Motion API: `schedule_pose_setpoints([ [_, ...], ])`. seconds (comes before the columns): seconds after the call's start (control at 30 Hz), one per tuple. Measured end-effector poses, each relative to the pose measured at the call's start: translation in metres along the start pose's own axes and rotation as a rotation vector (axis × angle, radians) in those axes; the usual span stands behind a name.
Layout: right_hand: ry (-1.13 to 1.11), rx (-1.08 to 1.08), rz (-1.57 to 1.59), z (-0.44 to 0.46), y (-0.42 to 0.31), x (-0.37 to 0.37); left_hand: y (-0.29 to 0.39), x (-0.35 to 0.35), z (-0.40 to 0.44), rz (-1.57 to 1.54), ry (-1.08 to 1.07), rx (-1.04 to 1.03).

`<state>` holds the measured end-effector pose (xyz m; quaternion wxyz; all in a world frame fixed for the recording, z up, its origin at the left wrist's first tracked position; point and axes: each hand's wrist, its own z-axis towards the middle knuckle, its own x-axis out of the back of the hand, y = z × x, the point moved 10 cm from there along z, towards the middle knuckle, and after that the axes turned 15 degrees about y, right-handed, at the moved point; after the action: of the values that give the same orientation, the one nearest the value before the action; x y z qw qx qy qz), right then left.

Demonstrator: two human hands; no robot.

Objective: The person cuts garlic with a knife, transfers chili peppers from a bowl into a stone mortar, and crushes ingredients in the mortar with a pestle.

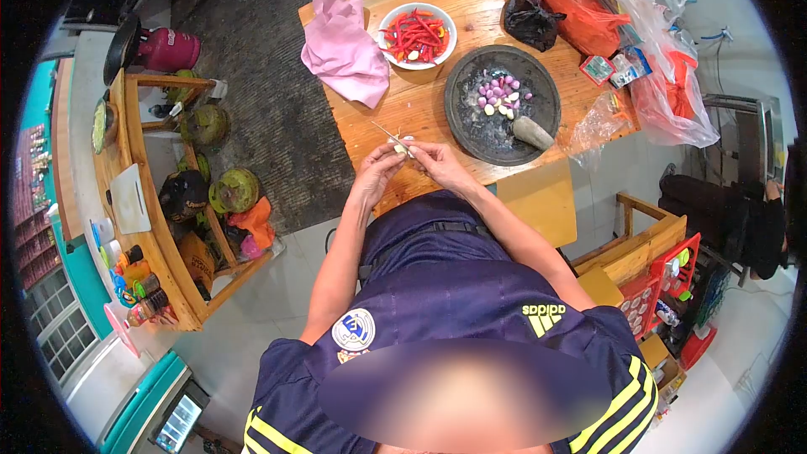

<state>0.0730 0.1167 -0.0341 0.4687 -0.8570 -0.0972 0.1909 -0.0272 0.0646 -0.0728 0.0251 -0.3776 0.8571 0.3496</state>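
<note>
1. Head view: the left hand (380, 170) is closed, its fingertips pinching a small, pale, clove-like piece (401, 150) over the near left part of the glossy orange-brown wooden counter (414, 99)
2. Beside it, the right hand (439, 165) has its fingers closed on the near end of a slim, straight, pointed tool (385, 130), which slants towards the far left; its exact kind is too small to tell
3. Farther off and to the right of the hands sits a wide, round, dark grey stone mortar (472, 134), with peeled purple shallots (501, 84) and pale whitish cloves (502, 109) clustered inside
4. A tapered grey stone pestle (531, 132) lies at the near right side of the mortar, against its rim
5. Beyond the hands, at the far side, a round white bowl (453, 34) holds many slender red chillies (416, 34) with a few pale pieces among them
6. Just left of the bowl, a crumpled pink cloth (345, 42) covers the counter's left edge
7. At the far right are a bunched black plastic bag (532, 23), an orange-red plastic bag (580, 13) and a translucent whitish plastic bag (660, 105)
</note>
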Motion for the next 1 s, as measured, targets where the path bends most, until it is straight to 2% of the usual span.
schedule_pose_setpoints([
  [0.2,-0.008,-0.138,-0.025,-0.008,-0.003,0.002,0.005,-0.003,-0.001,-0.092,0.019,0.02],
  [0.3,-0.031,-0.317,0.139,-0.014,0.001,0.001,0.004,0.004,0.007,-0.183,0.042,0.014],
  [0.5,-0.098,-0.222,0.017,-0.015,0.001,-0.003,0.012,0.001,0.002,-0.16,0.079,-0.021],
  [1.0,-0.036,-0.27,-0.057,-0.013,0.011,0.002,0.014,-0.001,0.0,-0.127,0.078,-0.048],
])
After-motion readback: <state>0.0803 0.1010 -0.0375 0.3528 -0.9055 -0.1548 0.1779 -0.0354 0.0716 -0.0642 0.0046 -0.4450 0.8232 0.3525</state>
